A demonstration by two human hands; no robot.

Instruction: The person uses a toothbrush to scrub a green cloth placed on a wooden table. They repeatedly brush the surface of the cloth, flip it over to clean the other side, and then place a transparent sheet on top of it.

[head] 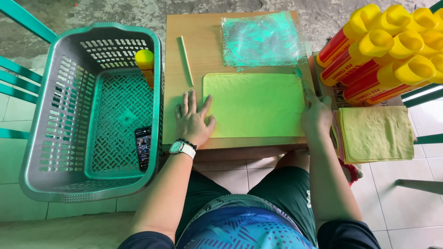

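Looking down on a small light-wood worktop (175, 64) standing on pale tiled floor (406, 221), with rough grey concrete beyond. A flat, matte lime-green rectangular cloth (254, 105) lies spread at the worktop's near edge. The left hand (194, 122) rests palm-down, fingers splayed flat, on the cloth's left border and holds nothing. The right hand (316, 115) presses the right border; its grip is partly hidden (whether it pinches the cloth cannot be told). Behind the cloth lie a stack of glossy clear plastic bags (262, 39) and a thin pale-green stick (186, 61). A perforated green-and-grey plastic basket (55, 138) stands left; yellow-capped red bottles (387, 50) and folded yellow cloths (376, 133) sit right.
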